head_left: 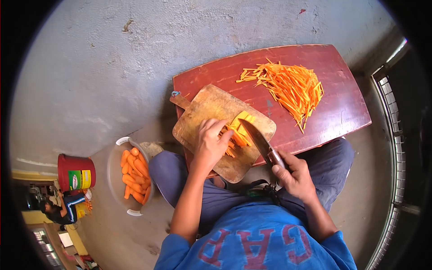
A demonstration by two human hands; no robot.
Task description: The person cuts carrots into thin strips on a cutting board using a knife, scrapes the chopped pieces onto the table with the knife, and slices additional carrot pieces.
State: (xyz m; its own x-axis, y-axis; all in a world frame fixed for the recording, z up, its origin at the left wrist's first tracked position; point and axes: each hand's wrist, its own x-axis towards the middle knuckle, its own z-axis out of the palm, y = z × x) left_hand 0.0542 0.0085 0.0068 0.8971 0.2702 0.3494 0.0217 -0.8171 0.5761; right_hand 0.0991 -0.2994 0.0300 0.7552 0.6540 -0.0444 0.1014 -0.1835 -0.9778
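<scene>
My right hand point(294, 175) is wrapped round the handle of a large knife point(257, 137). Its blade points up and left, beside flat carrot slices point(242, 120) on the wooden cutting board point(202, 108). Curled over cut carrot sticks point(234, 140) on the same board, my left hand point(211, 139) presses them with its fingertips. Part of those sticks is hidden under the fingers. A big heap of thin carrot strips point(292, 87) lies on the red table point(333, 114), right of the board.
A clear tub point(116, 180) of whole peeled carrots point(136, 173) stands on the floor at left. Beyond it are a red bucket point(65, 173) and another person point(63, 209) sitting low. A rough wall point(135, 67) borders the table's far side; a barred window point(396, 157) is at right.
</scene>
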